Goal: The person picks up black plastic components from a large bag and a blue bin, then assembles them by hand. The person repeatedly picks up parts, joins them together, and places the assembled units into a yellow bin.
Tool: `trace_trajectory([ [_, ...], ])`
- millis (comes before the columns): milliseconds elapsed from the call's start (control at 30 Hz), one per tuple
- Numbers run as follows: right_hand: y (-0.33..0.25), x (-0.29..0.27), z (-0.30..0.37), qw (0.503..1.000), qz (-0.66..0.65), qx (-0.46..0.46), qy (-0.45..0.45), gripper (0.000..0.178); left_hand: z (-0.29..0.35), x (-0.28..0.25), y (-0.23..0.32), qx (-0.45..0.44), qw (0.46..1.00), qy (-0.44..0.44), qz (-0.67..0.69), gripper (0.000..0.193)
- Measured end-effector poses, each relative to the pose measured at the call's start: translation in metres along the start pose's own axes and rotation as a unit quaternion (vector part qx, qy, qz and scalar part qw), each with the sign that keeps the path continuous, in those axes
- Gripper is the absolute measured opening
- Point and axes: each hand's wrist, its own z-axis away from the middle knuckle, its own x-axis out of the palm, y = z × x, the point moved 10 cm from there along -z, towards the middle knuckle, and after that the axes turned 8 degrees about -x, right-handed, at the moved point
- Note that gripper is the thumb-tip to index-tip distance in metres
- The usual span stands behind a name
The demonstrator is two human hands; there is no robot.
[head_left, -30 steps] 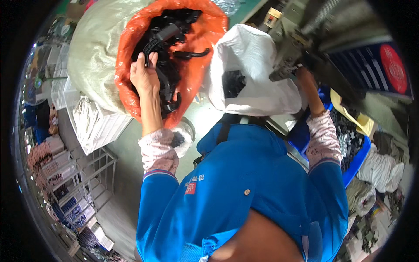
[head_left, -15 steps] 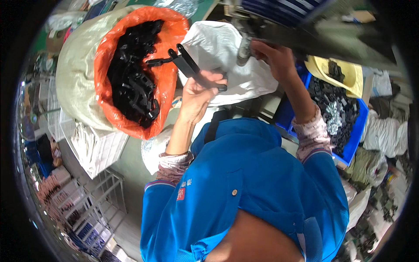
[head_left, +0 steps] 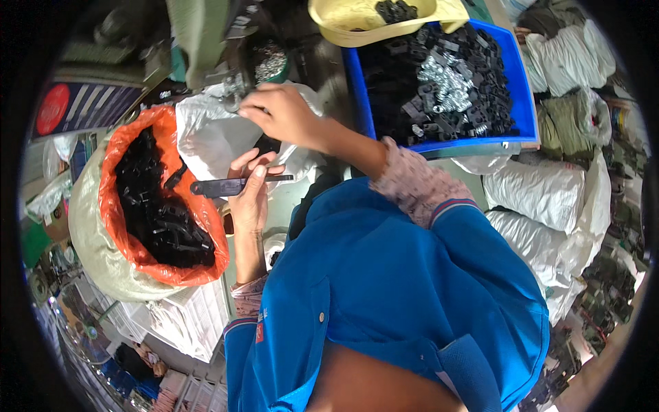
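Note:
My left hand (head_left: 250, 199) is closed on a long black plastic bracket (head_left: 218, 187), held level in front of the open white sack (head_left: 206, 130). Above and to the right of it, my right hand (head_left: 285, 115) has its fingers bent together beside a blurred metal machine fitting (head_left: 235, 94). Whether anything sits in those fingertips I cannot make out. To the left stands a sack with an orange lining (head_left: 110, 206), filled with black plastic parts (head_left: 161, 213).
At the upper right a blue bin (head_left: 532, 117) holds black pieces and shiny metal bits (head_left: 445, 82). A yellow scoop-shaped tray (head_left: 329, 27) rests over its edge. White sacks (head_left: 542, 192) lie at the right; a white basket (head_left: 199, 323) stands at lower left.
The view has swung right, bringing the whole blue bin in. The bracket in my left hand has turned from slanting to nearly level. My right hand has come closer to my left.

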Motion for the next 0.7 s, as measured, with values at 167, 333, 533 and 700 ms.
trace_trajectory([
  [167, -0.029, -0.159, 0.109, 0.968, 0.223, 0.045, 0.106, 0.017, -0.013, 0.043, -0.014, 0.020, 0.996, -0.003, -0.092, 0.056],
  [333, -0.017, -0.266, 0.176, 0.916, 0.339, 0.164, 0.140, 0.015, -0.035, 0.106, -0.039, 0.003, 0.992, -0.110, -0.062, 0.045],
  [533, 0.010, -0.259, 0.126, 0.872, 0.473, 0.121, 0.024, 0.031, -0.068, 0.164, -0.068, -0.068, 0.989, -0.129, -0.029, 0.007],
  [700, 0.020, -0.261, 0.115, 0.868, 0.489, 0.075, -0.037, 0.032, -0.087, 0.174, -0.093, -0.136, 0.984, -0.110, 0.037, 0.006],
])
